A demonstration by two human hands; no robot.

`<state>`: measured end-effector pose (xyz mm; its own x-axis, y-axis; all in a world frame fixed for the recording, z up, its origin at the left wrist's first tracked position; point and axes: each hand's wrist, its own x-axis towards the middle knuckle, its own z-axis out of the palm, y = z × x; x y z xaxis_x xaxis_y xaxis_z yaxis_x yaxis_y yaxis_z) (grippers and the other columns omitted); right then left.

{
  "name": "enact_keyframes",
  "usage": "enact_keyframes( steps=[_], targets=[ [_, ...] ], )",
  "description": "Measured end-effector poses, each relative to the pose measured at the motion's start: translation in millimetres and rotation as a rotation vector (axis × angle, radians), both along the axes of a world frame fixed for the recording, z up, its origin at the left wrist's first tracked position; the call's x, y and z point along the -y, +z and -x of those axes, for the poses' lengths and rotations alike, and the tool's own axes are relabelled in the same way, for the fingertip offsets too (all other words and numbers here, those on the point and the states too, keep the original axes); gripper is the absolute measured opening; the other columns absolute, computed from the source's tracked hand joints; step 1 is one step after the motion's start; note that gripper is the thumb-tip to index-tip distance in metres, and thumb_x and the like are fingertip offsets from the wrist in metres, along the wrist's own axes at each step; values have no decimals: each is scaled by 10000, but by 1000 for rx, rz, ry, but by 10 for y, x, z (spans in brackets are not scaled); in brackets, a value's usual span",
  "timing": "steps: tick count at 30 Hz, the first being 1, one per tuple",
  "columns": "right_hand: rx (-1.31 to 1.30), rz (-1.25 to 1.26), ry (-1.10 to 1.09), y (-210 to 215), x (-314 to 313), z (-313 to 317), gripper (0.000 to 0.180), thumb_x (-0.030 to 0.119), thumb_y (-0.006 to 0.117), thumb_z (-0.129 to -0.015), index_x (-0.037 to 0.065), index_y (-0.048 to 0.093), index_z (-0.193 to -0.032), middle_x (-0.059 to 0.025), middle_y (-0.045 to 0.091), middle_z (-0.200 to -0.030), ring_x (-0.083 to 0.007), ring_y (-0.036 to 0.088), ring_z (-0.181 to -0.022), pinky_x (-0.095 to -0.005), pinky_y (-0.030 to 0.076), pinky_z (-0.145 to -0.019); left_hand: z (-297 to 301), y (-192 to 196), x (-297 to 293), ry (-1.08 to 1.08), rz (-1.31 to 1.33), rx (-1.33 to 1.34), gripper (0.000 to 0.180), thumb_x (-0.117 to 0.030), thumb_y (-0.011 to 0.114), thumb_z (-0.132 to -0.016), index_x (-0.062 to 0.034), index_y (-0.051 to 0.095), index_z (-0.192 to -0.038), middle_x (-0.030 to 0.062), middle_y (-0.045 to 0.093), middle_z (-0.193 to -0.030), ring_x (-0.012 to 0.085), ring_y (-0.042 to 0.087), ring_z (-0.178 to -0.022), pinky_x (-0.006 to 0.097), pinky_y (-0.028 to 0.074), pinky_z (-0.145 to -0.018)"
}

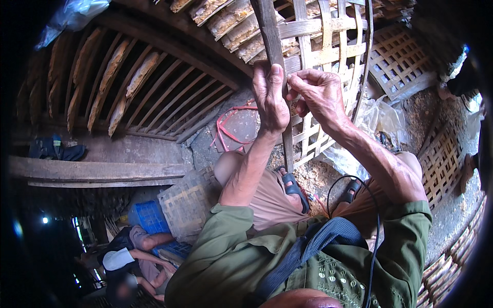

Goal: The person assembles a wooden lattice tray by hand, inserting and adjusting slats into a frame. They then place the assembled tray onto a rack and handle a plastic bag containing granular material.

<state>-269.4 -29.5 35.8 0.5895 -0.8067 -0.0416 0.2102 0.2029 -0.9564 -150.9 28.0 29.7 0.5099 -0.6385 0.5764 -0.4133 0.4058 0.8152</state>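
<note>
From here I can't tell whether the right hand (324,96) pinches anything; the woven rack (328,24) leaves view at 1 o'clock; a co-worker's head (123,291) blurs at 7.

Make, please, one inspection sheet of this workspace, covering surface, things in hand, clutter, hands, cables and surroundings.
Surface: floor, with pale crumbs scattered on it.
Things in hand: woven lattice panel, with a dark wooden bar along its left edge.
Clutter: crumpled clear plastic right of the panel; red strap left of it.
Hands: left hand grips the dark wooden bar; right hand has fingertips close to it, contact unclear.
Cables: one black cable, passing across the green shirt.
Surroundings: slatted wooden rack at left; blue crate and another person at lower left.
</note>
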Motion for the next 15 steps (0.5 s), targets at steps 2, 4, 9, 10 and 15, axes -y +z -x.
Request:
enact_keyframes(
  steps=[2,4,9,10,15],
  targets=[
    [57,132,-36,-66,-4,17,266,226,748,-1055,-35,798,-1061,-83,784,-773,-91,686,-564,-263,564,-485,19,11,3,-29,-5,-67,281,-297,528,-1189,-48,574,-1066,-9,515,-877,86,467,-801,296,415,-710],
    [33,249,-60,-55,4,29,206,168,763,-979,-33,807,-985,-92,771,-719,-128,708,-566,-323,592,-497,-70,-17,3,-17,10,-4,268,-272,528,-1189,-18,591,-1130,33,533,-970,122,486,-879,317,428,-773],
    [-534,1103,259,116,91,168,130,146,791,-888,29,740,-861,-79,671,-607,-257,683,-538,-404,551,-570,-473,-192,-66,32,109,188,371,-189,495,-1193,81,636,-1405,180,630,-1310,262,597,-1191,396,494,-1009],
    [-499,1095,197,58,92,169,142,157,819,-895,39,757,-944,-89,687,-680,-262,710,-599,-404,562,-588,-448,-175,-59,9,111,119,410,-179,483,-1194,96,642,-1455,202,650,-1365,285,620,-1248,409,508,-1048],
    [-253,1207,-37,-39,10,125,329,190,862,-912,81,771,-1209,-88,721,-1019,-279,775,-790,-421,614,-646,-321,71,-74,-153,-1,-327,352,-266,475,-1203,3,651,-1345,127,691,-1195,205,688,-1142,364,568,-960]
  ],
)
